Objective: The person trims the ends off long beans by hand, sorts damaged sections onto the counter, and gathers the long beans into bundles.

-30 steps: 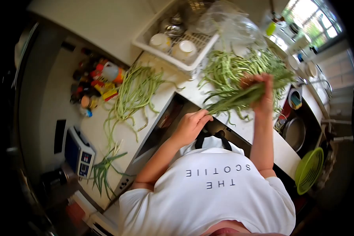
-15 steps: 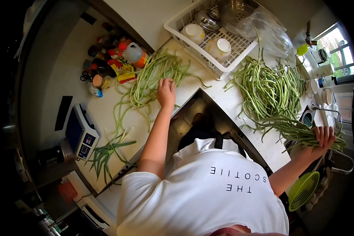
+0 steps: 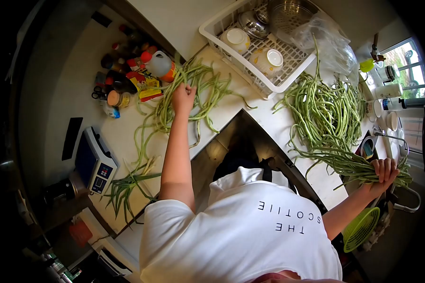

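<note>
A bundle of green long beans [image 3: 349, 165] lies in my right hand [image 3: 383, 178], whose fingers are wrapped over it near the sink. The bundle's tips trail left over the counter. My left hand [image 3: 183, 98] is closed on strands in a looser pile of paler long beans [image 3: 205, 89] on the left counter. Its fingertips are partly hidden among the strands. Between the bundle and the dish rack rests a large heap of long beans [image 3: 323, 113].
A white dish rack [image 3: 281, 87] holds bowls, lids and a strainer, with a plastic bag [image 3: 330, 42] over its corner. Bottles and packets, including an orange-labelled jug [image 3: 159, 66], stand at left. Nearby are scallions [image 3: 127, 186], a scale [image 3: 97, 162] and a green colander [image 3: 361, 228].
My left hand has moved left and a little up into the paler beans and closed on some. My right hand, still holding its bundle, has shifted slightly down and left.
</note>
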`<state>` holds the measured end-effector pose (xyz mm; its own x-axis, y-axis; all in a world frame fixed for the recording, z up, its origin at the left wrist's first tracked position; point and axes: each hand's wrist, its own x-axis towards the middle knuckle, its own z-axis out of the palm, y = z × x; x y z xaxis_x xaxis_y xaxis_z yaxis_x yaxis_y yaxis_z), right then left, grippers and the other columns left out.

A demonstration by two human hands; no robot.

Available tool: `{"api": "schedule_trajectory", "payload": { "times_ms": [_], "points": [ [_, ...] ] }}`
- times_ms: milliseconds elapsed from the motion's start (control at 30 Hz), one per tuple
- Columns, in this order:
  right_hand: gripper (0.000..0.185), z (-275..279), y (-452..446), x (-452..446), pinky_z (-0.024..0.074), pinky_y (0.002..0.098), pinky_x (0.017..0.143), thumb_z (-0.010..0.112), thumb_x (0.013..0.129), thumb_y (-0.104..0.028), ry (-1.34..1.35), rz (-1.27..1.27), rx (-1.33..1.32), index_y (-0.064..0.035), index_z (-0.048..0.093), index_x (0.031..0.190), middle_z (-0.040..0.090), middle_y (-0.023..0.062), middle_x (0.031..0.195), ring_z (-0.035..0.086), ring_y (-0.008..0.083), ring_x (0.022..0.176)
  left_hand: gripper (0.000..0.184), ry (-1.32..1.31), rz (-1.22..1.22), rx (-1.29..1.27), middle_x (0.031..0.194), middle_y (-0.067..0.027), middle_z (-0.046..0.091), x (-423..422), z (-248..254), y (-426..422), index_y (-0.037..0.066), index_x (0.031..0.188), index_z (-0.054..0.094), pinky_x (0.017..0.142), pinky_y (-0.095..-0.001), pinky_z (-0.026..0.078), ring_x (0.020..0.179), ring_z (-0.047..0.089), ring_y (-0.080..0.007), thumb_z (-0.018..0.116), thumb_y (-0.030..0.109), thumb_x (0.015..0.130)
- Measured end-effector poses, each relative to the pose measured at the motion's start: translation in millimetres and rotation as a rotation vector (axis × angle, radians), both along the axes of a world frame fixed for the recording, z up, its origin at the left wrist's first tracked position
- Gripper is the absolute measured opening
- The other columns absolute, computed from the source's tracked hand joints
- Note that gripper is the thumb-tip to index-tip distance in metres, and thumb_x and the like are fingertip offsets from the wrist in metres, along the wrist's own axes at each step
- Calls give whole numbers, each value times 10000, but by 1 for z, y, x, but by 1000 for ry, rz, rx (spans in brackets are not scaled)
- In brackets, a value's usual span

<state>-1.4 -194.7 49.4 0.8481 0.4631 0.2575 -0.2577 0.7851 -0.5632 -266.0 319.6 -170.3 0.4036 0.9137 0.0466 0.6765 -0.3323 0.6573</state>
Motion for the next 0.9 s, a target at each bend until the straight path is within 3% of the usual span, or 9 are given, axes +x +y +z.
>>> {"api": "schedule_trajectory", "payload": {
  "times_ms": [33, 67, 167, 400, 467, 633, 733, 833, 900],
  "points": [
    [217, -1, 1, -1, 360, 234, 568, 514, 1003, -192, 2, -4, -3, -121, 407, 829, 381, -46, 625, 365, 41, 495, 151, 205, -79, -19, 821, -132, 614, -1, -12, 5, 51, 897, 566, 650, -441, 494, 744, 623, -317, 651, 174, 882],
    [216, -1, 1, -1, 360, 235, 569, 511, 1005, -191, 4, -8, -6, -121, 407, 829, 381, -46, 627, 364, 41, 496, 140, 280, -79, 23, 949, -126, 616, -1, -25, 7, 77, 924, 604, 678, -428, 508, 823, 629, -301, 666, 193, 876],
    [213, 1, 4, -4, 359, 235, 569, 508, 1005, -188, 7, -7, -15, -118, 408, 831, 380, -45, 629, 362, 43, 496, 152, 395, -70, 35, 1056, -122, 596, 0, -36, 7, 84, 961, 616, 699, -426, 512, 880, 616, -315, 648, 216, 891],
    [233, -1, 5, -5, 359, 234, 560, 503, 1008, -181, 17, -21, -17, -122, 399, 807, 378, -45, 624, 361, 40, 492, 240, 395, -127, 434, 1065, -155, 607, -1, -49, 19, 31, 999, 594, 732, -456, 511, 887, 612, -352, 575, 264, 943],
    [243, -2, 7, -5, 359, 232, 555, 497, 1010, -182, 35, -5, -29, -124, 396, 797, 375, -47, 618, 358, 36, 485, 334, 281, -18, -15, 1053, -179, 628, 9, -24, 5, 4, 1021, 579, 757, -478, 506, 905, 622, -358, 572, 328, 939],
    [238, -5, 8, -3, 359, 231, 553, 481, 1016, -181, 39, 9, -37, -122, 400, 801, 371, -49, 616, 355, 31, 482, 467, 483, -106, 56, 1050, -207, 640, 19, -32, -1, 2, 1076, 578, 781, -475, 507, 948, 631, -352, 613, 428, 890],
    [227, -5, 5, -2, 359, 231, 555, 473, 1019, -179, 39, 7, -44, -118, 404, 811, 368, -51, 616, 354, 30, 486, 434, 486, -55, -90, 1047, -200, 649, 20, -46, 9, 25, 1089, 609, 794, -469, 504, 961, 629, -352, 614, 412, 893],
    [207, -8, 4, -3, 358, 229, 560, 469, 1019, -176, 37, 11, -48, -111, 414, 831, 367, -53, 617, 351, 30, 489, 346, 254, -62, -102, 1019, -171, 670, 11, -50, 18, 34, 1048, 638, 802, -438, 495, 959, 635, -335, 579, 354, 931],
    [197, -10, 2, -2, 358, 229, 563, 468, 1020, -176, 42, 11, -45, -107, 419, 842, 366, -55, 617, 349, 30, 490, 288, -130, -18, -257, 978, -148, 682, 4, -35, 18, 19, 992, 649, 808, -412, 479, 941, 638, -315, 521, 277, 973]
  ]
}}
